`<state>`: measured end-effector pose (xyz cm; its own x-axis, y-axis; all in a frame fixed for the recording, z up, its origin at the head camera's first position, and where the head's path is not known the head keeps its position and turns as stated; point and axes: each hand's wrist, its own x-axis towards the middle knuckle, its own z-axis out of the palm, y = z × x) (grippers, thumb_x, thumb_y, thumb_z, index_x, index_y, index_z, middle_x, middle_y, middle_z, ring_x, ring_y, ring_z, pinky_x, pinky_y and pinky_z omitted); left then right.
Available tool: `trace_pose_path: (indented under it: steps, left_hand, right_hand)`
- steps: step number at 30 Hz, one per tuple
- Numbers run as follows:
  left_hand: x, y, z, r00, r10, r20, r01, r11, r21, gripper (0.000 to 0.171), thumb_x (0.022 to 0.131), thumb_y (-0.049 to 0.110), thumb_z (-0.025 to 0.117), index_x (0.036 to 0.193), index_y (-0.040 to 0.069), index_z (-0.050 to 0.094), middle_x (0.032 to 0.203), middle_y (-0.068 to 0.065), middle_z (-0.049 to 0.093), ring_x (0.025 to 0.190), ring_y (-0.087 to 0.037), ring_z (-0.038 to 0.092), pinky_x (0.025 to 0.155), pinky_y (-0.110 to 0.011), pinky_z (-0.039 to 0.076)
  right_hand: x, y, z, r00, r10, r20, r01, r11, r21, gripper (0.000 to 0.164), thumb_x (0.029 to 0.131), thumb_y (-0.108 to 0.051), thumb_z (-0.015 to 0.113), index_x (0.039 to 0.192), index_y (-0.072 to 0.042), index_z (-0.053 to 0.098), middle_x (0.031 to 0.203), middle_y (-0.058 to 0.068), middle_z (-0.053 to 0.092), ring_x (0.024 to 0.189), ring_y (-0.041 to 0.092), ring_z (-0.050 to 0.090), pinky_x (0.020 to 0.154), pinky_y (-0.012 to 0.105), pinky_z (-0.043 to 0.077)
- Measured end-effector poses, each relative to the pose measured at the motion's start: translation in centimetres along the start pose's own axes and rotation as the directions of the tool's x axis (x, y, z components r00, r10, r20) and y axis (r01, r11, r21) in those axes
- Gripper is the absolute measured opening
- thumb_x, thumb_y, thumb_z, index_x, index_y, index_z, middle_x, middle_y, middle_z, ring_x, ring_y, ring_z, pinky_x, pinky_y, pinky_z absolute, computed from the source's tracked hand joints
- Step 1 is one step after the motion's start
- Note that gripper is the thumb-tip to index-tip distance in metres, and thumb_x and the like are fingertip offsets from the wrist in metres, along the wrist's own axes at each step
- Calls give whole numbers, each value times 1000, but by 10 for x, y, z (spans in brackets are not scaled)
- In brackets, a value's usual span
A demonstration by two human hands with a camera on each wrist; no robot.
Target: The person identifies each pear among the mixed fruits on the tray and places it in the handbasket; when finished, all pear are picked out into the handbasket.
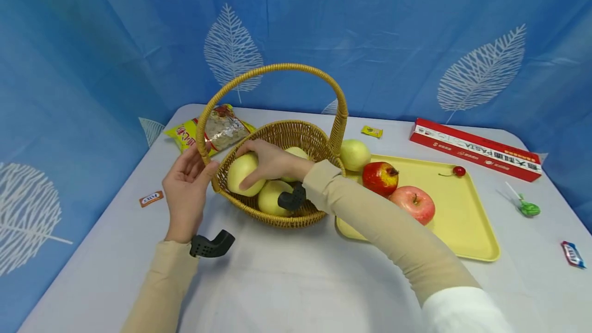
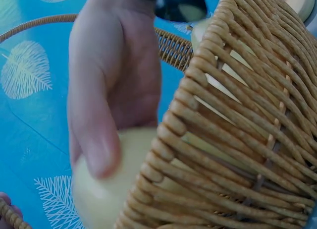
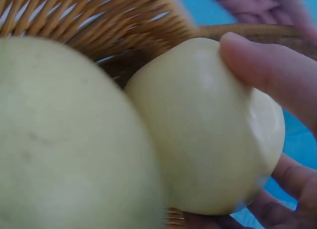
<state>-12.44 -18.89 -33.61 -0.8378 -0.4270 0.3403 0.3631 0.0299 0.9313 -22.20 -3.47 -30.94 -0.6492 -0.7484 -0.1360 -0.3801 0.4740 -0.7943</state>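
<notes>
A wicker basket [image 1: 291,220] with a tall arched handle stands on the table, with several round, pale yellow pears in it. The right hand [image 1: 273,161] reaches inside and grips one pear [image 1: 242,173] at the basket's left side, thumb on its near face; the right wrist view shows this pear [image 3: 208,125] between thumb and fingers. Close by in the basket lie another pear [image 1: 273,198] and one more pear [image 1: 296,158] partly behind the hand. At the handle's left foot, the left hand [image 1: 187,189] holds the handle [image 1: 202,132] between thumb and fingers.
Right of the basket, a yellow tray [image 1: 453,220] bears a pomegranate [image 1: 379,178], an apple [image 1: 413,203] and a cherry [image 1: 459,171]; a pear [image 1: 354,154] is at its corner. Around stand a red pasta box [image 1: 476,149], a lollipop [image 1: 529,208], a snack bag [image 1: 222,127] and small wrapped sweets.
</notes>
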Motion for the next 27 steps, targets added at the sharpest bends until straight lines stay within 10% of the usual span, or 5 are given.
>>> trace_pose_path:
  steps: [10,18,22,27]
  left_hand:
    - [-1,1,2,1000,3,3,-3,1000,-7,45,79,5,65,123,6,53,121,-16,53,111,-24,51,85,-20,46]
    - [-2,-1,2,1000,21,12,-21,1000,3,43,80,5,64,122,6,54,121,-17,53,111,-23,51,85,-21,46]
    - [1,-1,3,999,39,11,-39,999,-20,43,80,4,64,122,6,54,120,-17,53,110,-22,52,85,-21,45]
    - [-1,-2,1,1000,9,-6,-9,999,-32,44,79,4,65,121,7,55,119,-14,55,110,-21,51,86,-20,45]
  right_hand:
    - [-7,9,1,988,73,133,-52,986,-156,59,80,-26,67,131,-13,41,135,3,37,120,15,37,95,27,35]
    - [-96,9,-74,964,-142,225,143,990,13,50,86,-28,59,132,-18,41,136,-5,37,125,14,33,102,34,30]
    - [-143,42,-128,986,-146,83,127,971,204,42,87,-11,57,128,-8,44,128,7,46,117,24,44,96,33,39]
    - [-154,100,-150,980,130,-151,-84,956,282,53,86,-16,60,131,-8,36,133,10,36,121,28,37,99,40,34]
